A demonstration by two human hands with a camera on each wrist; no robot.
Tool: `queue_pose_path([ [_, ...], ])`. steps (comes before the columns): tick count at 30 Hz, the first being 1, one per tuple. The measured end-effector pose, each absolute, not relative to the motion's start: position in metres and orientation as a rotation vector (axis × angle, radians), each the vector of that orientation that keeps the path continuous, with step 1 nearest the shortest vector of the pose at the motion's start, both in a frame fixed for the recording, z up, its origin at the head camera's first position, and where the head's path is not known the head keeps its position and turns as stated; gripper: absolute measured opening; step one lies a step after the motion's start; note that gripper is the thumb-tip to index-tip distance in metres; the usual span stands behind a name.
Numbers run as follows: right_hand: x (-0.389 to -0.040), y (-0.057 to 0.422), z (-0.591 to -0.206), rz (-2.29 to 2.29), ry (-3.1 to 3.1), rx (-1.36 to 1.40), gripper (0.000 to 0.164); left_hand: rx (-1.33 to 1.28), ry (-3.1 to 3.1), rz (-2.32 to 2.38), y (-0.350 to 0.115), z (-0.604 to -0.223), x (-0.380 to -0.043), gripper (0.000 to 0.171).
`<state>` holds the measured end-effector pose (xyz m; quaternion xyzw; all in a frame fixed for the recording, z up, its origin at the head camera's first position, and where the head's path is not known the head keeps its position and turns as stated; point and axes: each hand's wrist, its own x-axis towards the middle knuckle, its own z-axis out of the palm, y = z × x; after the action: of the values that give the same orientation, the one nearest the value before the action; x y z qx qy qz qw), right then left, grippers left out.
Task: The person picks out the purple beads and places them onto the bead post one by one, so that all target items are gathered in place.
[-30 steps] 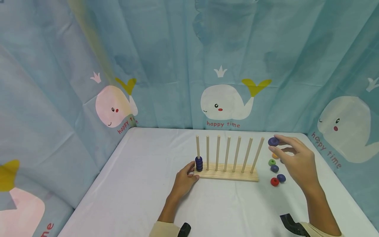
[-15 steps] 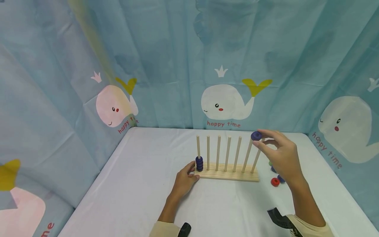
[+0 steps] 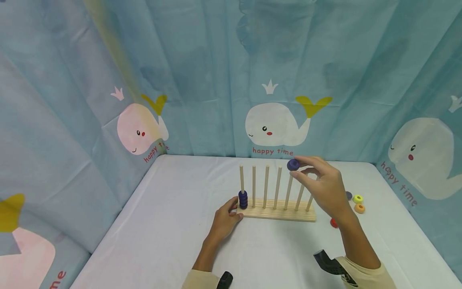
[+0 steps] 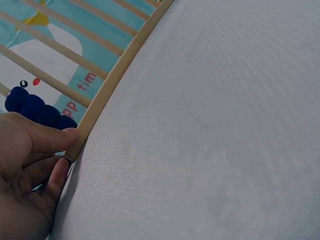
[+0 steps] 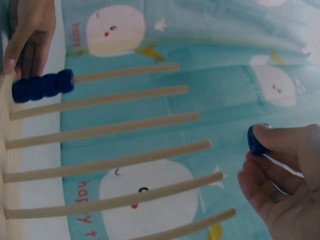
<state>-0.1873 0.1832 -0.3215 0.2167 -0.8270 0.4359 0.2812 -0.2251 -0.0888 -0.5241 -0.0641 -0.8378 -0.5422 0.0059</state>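
My right hand point(image 3: 323, 184) pinches a dark blue bead point(image 3: 293, 165) between thumb and fingers, above the tops of the right-hand pegs. In the right wrist view that bead point(image 5: 257, 140) is apart from every peg. A wooden peg stand point(image 3: 276, 214) with a row of upright pegs rests on the table. Several blue beads point(image 3: 243, 200) are stacked low on its leftmost peg, which shows bare wood above them. My left hand point(image 3: 224, 221) grips the left end of the base, thumb in front; in the left wrist view, thumb and fingers point(image 4: 58, 175) hold the base's edge.
Loose beads lie on the white table point(image 3: 155, 224) to the right of the stand: yellow point(image 3: 358, 198), orange point(image 3: 359, 208), purplish point(image 3: 348, 195) and red point(image 3: 334, 222). My right forearm covers part of that area. A blue whale-print curtain point(image 3: 202, 80) surrounds the table.
My right hand has carried the blue bead leftward from beyond the right end of the stand to over its pegs. The left hand and the stand have stayed put.
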Motion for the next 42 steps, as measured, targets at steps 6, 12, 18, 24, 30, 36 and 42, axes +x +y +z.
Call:
queue_pose_path([
  [6, -0.185, 0.169, -0.314, 1.160, -2.211, 0.655, 0.039, -0.205, -2.612, -1.711, -0.089, -0.525, -0.225, 0.062],
  [12, -0.196, 0.162, -0.320, 1.152, -2.181, 0.718, 0.040, -0.213, -2.601, -1.715, -0.089, -0.525, -0.224, 0.062],
  [18, -0.215, 0.162, -0.337, 1.200, -2.183, 0.763, 0.043, -0.226, -2.599, -1.711, -0.090, -0.525, -0.225, 0.061],
  [24, -0.219, 0.152, -0.338, 1.201, -2.198, 0.786, 0.040, -0.229, -2.597, -1.703, -0.090, -0.525, -0.225, 0.061],
  [30, -0.221, 0.142, -0.339, 1.202, -2.207, 0.805, 0.038, -0.229, -2.595, -1.703, -0.089, -0.524, -0.225, 0.062],
  [36, -0.223, 0.132, -0.340, 1.145, -2.191, 0.843, 0.038, -0.213, -2.621, -1.693, -0.089, -0.524, -0.225, 0.063],
  [42, -0.227, 0.122, -0.342, 1.104, -2.206, 0.844, 0.038, -0.209, -2.622, -1.702, -0.088, -0.525, -0.226, 0.063],
])
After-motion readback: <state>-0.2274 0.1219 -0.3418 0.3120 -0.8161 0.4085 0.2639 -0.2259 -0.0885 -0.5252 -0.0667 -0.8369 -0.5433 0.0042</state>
